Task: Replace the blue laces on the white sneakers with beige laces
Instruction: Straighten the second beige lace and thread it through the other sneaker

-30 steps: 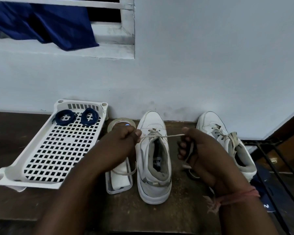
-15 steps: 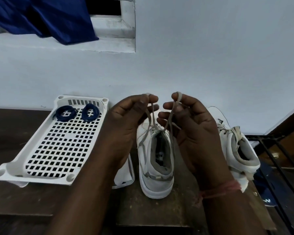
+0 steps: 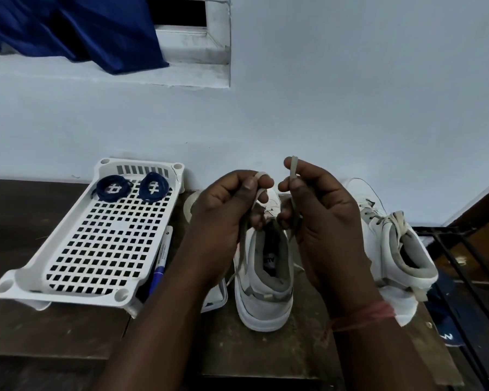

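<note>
Two ends of a beige lace (image 3: pixel 294 193) are pinched above the near white sneaker (image 3: pixel 266 277), one looped in the left hand (image 3: pixel 226 210), the other held upright by the right hand (image 3: pixel 322 215). The sneaker is stood on a dark wooden bench (image 3: pixel 68 334), toe to the wall. A second sneaker (image 3: pixel 401 249), already laced in beige, is seen to its right. Farther left, two coiled blue laces (image 3: pixel 130 189) are kept at the far end of a white perforated tray (image 3: pixel 96 249).
</note>
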`<state>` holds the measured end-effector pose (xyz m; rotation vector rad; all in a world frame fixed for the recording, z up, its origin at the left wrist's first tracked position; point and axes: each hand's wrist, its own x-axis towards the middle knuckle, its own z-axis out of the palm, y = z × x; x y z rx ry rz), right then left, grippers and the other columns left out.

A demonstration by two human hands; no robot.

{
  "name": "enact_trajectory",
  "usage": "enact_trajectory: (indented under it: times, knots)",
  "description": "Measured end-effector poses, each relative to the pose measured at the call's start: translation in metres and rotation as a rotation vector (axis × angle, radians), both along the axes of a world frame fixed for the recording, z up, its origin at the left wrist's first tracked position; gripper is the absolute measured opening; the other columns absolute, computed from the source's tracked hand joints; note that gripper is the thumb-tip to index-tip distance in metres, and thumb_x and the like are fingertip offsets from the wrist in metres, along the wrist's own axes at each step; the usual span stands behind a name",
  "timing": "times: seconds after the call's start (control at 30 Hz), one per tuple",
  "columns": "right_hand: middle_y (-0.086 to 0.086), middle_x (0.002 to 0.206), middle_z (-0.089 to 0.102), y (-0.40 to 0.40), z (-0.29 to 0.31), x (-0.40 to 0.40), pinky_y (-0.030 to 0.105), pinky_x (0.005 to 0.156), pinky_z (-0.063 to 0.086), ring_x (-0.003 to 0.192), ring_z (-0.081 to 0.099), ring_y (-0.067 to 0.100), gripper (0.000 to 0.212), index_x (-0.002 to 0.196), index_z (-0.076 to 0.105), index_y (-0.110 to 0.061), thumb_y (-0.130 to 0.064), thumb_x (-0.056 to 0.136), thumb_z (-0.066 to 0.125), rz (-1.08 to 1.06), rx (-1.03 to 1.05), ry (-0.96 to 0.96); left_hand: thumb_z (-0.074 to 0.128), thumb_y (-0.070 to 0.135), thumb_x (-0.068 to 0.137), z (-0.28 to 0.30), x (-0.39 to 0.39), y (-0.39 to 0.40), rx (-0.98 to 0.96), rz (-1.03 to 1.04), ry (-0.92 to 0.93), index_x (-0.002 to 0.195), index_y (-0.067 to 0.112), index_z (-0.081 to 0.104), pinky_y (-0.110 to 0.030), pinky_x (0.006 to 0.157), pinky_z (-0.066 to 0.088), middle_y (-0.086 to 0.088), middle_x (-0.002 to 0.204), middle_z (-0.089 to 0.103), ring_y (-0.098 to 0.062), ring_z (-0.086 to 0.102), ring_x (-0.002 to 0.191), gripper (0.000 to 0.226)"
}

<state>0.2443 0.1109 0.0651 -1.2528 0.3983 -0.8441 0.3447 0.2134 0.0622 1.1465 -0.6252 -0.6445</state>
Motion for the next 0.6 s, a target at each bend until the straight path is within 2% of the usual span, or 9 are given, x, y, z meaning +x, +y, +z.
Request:
enact_trajectory:
  times: [0.07, 0.2, 0.27, 0.33, 0.4, 0.5, 0.57, 0.6]
  knots:
    - [0.003, 0.087, 0.067, -0.005, -0.004, 0.000, 0.025, 0.055, 0.042, 0.059, 0.046, 0.014, 0.026, 0.118, 0.072, -0.016, -0.005, 0.102, 0.056, -0.067, -0.008, 0.045, 0.053, 0.019, 0.104, -0.007, 0.003, -0.004, 0.004, 0.096, 0.037, 0.099, 0.016, 0.076, -0.024, 0.060, 0.038, -0.002, 0.084, 0.056, -0.009, 0.040, 0.060, 0.024]
    - [0.006, 0.084, 0.067, -0.017, -0.009, -0.004, 0.025, 0.051, 0.039, 0.054, 0.042, 0.012, 0.024, 0.115, 0.072, -0.008, 0.000, 0.100, 0.056, -0.114, 0.101, 0.035, 0.051, 0.006, 0.103, -0.009, 0.018, -0.002, -0.072, 0.197, 0.208, 0.106, 0.004, 0.074, -0.025, 0.054, 0.034, -0.004, 0.081, 0.057, -0.009, 0.038, 0.058, 0.023]
    - [0.005, 0.088, 0.073, -0.015, -0.009, -0.004, 0.025, 0.053, 0.043, 0.057, 0.046, 0.012, 0.023, 0.112, 0.075, -0.015, -0.004, 0.099, 0.059, -0.114, 0.002, 0.110, 0.052, 0.005, 0.103, -0.008, 0.018, 0.001, -0.014, 0.155, 0.130, 0.109, 0.010, 0.077, -0.024, 0.057, 0.037, -0.003, 0.085, 0.062, -0.011, 0.041, 0.062, 0.026]
    - [0.000, 0.093, 0.077, -0.010, -0.011, 0.000, 0.026, 0.062, 0.049, 0.064, 0.054, 0.010, 0.019, 0.106, 0.076, -0.022, -0.011, 0.098, 0.064, -0.120, -0.149, 0.198, 0.055, 0.008, 0.103, -0.007, 0.015, 0.004, 0.112, 0.100, -0.053, 0.108, 0.025, 0.080, -0.024, 0.063, 0.041, 0.001, 0.089, 0.069, -0.013, 0.046, 0.069, 0.031]
    - [-0.005, 0.094, 0.078, -0.006, -0.011, 0.003, 0.027, 0.071, 0.052, 0.073, 0.065, 0.004, 0.015, 0.104, 0.077, -0.024, -0.014, 0.097, 0.067, -0.122, -0.252, 0.229, 0.059, 0.009, 0.101, -0.004, 0.011, 0.006, 0.179, 0.062, -0.193, 0.103, 0.032, 0.082, -0.022, 0.068, 0.046, 0.006, 0.089, 0.075, -0.009, 0.057, 0.073, 0.032]
    - [0.001, 0.085, 0.078, 0.000, -0.007, 0.004, 0.027, 0.066, 0.054, 0.073, 0.072, 0.009, 0.013, 0.102, 0.070, -0.014, -0.004, 0.097, 0.064, -0.073, -0.252, 0.193, 0.068, 0.002, 0.093, 0.002, 0.007, 0.005, 0.181, 0.003, -0.277, 0.102, 0.020, 0.079, -0.017, 0.065, 0.049, -0.001, 0.085, 0.078, -0.005, 0.068, 0.074, 0.023]
    - [0.006, 0.076, 0.076, 0.002, -0.006, 0.001, 0.025, 0.060, 0.053, 0.065, 0.071, 0.012, 0.010, 0.100, 0.062, -0.007, 0.003, 0.098, 0.060, -0.008, -0.205, 0.146, 0.071, -0.003, 0.088, 0.002, 0.005, 0.003, 0.182, -0.007, -0.202, 0.100, 0.012, 0.066, -0.019, 0.063, 0.051, -0.004, 0.081, 0.077, -0.010, 0.070, 0.072, 0.020]
    - [0.006, 0.075, 0.075, 0.003, -0.005, -0.002, 0.024, 0.059, 0.052, 0.064, 0.070, 0.011, 0.010, 0.100, 0.059, -0.005, 0.004, 0.098, 0.058, 0.016, -0.212, 0.131, 0.071, -0.005, 0.088, 0.002, 0.004, 0.003, 0.183, -0.001, -0.162, 0.100, 0.012, 0.056, -0.022, 0.063, 0.051, -0.006, 0.079, 0.076, -0.013, 0.071, 0.072, 0.025]
